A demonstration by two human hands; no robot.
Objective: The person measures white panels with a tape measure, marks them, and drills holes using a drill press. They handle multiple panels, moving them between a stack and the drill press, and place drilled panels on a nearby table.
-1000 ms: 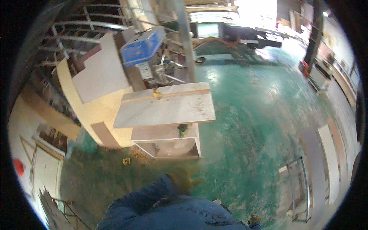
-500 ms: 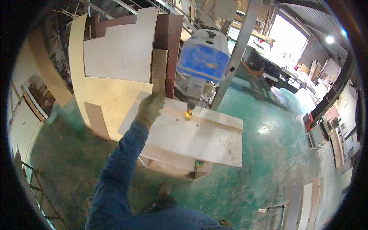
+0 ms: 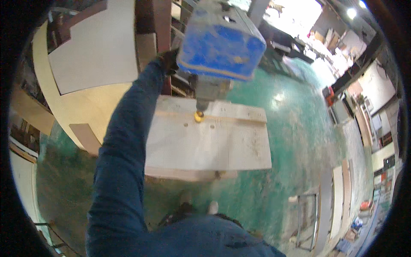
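Observation:
My left arm stretches up to a drill press with a dusty blue head (image 3: 220,47). My gloved left hand (image 3: 168,62) is at the head's left side, dark and partly hidden, so its fingers cannot be made out. Below the head, a yellow drill tool (image 3: 198,118) hangs over a pale board table (image 3: 239,145) with a strip along its back part and small holes. My right hand is low beside my body, at most a sliver of glove showing.
Large cream (image 3: 90,107) and pale grey panels (image 3: 96,55) lean left of the press. Green floor (image 3: 295,128) surrounds it. Long boards and a metal frame (image 3: 306,222) lie at lower right. A dark column (image 3: 355,79) stands at right, machinery behind.
I have moved closer to the drill press. My left arm has lifted, and its hand has moved from above the table's left part up to the side of the blue head.

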